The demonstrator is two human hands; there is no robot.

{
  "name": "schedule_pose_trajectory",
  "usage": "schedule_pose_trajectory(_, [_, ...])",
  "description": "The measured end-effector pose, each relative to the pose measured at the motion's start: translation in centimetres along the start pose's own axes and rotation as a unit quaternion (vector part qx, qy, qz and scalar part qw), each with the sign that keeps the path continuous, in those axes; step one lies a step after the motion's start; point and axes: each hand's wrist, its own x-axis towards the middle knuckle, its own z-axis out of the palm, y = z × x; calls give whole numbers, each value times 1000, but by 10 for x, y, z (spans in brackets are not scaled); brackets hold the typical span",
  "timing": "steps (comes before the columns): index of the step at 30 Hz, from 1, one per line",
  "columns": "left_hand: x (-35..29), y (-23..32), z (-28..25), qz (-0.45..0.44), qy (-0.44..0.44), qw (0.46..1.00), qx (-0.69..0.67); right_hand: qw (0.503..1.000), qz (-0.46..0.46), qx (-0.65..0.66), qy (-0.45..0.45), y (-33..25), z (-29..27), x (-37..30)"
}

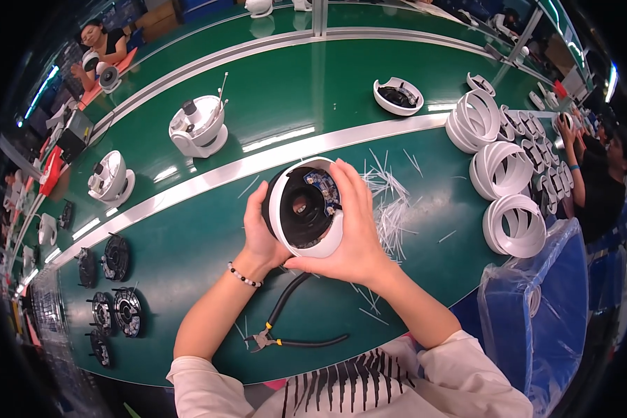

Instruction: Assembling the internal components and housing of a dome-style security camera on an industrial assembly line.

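White housing was gripped between left hand, partly hidden, and right hand, both half-curled; pliers seen at six o'clock.

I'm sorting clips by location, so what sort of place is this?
Most likely a factory assembly line: similar white units stand along a long green surface beyond the workbench, white rings are stacked at its right, and black round parts lie grouped at its left.

Tube lights: bright white, at both sides
Far green surface: streaked with glare
Hands: evenly lit, sharp
Outer edges: bent, softer, black-rimmed
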Motion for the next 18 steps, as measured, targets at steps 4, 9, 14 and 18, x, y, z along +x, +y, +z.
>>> schedule_pose_trajectory(4, [-2,-1,5,1,0,1000,-16,962,102,250,-36,23,-2,7])
schedule_pose_trajectory(9, [-3,-6,7,45,46,997,41,995,-8,95,-6,5,-1,4])
schedule_pose_trajectory(14, [-6,-5,7,62,-19,997,-32,999,-52,13,12,-5,-3,0])
schedule_pose_trajectory(18, [-7,-2,11,62,7,998,1,998,-58,34,5,-2,-6,1])
